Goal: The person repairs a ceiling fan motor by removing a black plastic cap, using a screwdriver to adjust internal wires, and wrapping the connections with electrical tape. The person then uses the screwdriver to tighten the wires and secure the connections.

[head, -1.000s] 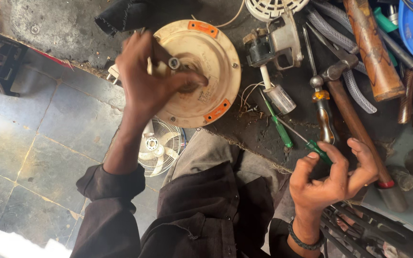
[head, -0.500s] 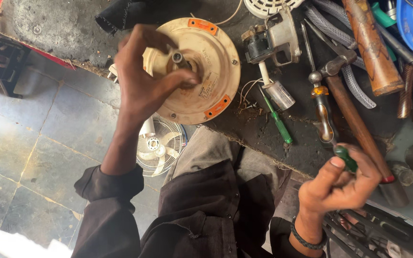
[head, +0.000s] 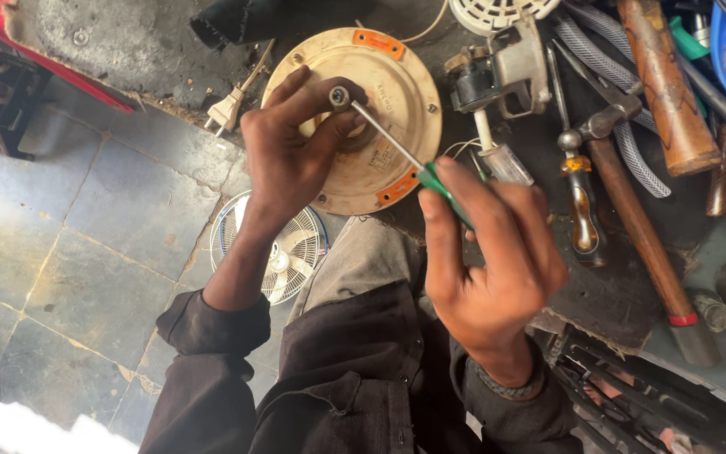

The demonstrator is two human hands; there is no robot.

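Two hands engaged. Left hand grips round cream motor housing, orange-tabbed. Right hand clasps green-handled screwdriver, tip at hub.

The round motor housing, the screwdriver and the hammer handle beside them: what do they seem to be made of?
Round motor housing: probably painted metal, cream with a dull, grimy finish; the orange tabs could be plastic.
Screwdriver in the right hand: bright steel shaft, translucent green handle, likely plastic.
Hammer handle: reddish-brown and matte, looks like worn wood.
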